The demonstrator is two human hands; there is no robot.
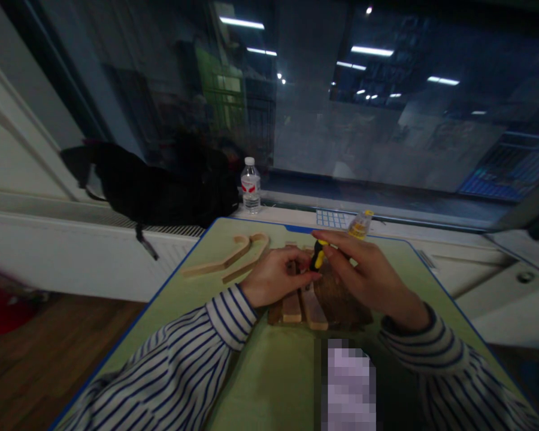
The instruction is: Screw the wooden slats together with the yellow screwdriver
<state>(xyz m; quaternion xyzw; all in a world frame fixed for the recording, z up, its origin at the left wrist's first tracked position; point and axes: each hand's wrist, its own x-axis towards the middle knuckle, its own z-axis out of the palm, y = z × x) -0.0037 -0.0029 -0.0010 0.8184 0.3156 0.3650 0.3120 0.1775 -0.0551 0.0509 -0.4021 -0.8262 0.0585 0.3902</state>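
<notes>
My right hand (pixel 363 269) has its fingers around the top of a screwdriver (pixel 318 255) with a black and yellow handle, which stands nearly upright, slightly tilted. Close against the screwdriver's lower part, my left hand (pixel 278 272) is closed, thumb and fingers pinched; what they grip there is hidden. Beneath both hands, a wooden strip (pixel 291 308) and a second wooden strip (pixel 315 311) lie side by side on a dark brown board (pixel 345 302). The screwdriver's tip cannot be made out. Left of my hands lie two hook-shaped wooden pieces (pixel 227 261).
The green table (pixel 251 371) has a blue edge. Behind it, along the window, are a water bottle (pixel 251 190), a small bottle of yellow liquid (pixel 360 225) and a blue-and-white grid (pixel 330 218). A black bag (pixel 161 188) rests on the sill to the left.
</notes>
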